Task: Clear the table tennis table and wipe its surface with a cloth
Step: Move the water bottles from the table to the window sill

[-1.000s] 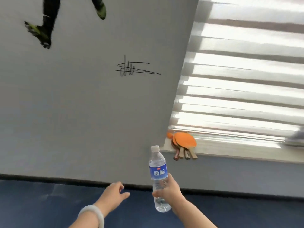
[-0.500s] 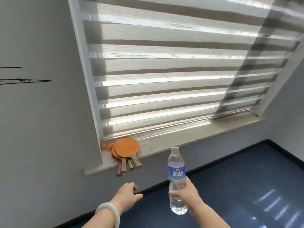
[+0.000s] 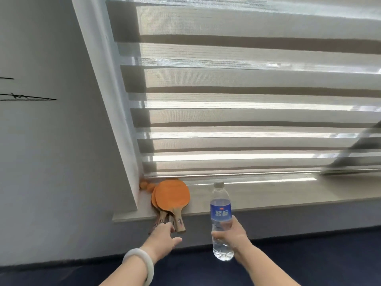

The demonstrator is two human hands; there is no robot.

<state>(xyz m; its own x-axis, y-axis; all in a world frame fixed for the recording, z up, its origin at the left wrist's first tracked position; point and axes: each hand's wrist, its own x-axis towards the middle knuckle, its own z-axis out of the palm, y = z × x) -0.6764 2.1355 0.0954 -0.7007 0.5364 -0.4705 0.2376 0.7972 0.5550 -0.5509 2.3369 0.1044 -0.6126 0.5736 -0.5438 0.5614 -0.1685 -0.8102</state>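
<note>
The left hand (image 3: 162,236) is extended, fingers loose, nothing held, tips near the orange paddles (image 3: 172,195). The clear, blue-labelled water bottle (image 3: 221,211) is gripped upright by the right hand (image 3: 233,234) at 6 o'clock. The paddles are stacked on the windowsill (image 3: 268,197) at its 10 o'clock.

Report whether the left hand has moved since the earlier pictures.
Yes. The left hand has come forward to the paddle handles on the windowsill; a gap showed before.

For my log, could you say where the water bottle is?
Head view: water bottle upright in the right hand, right of the paddles on the windowsill.
</note>
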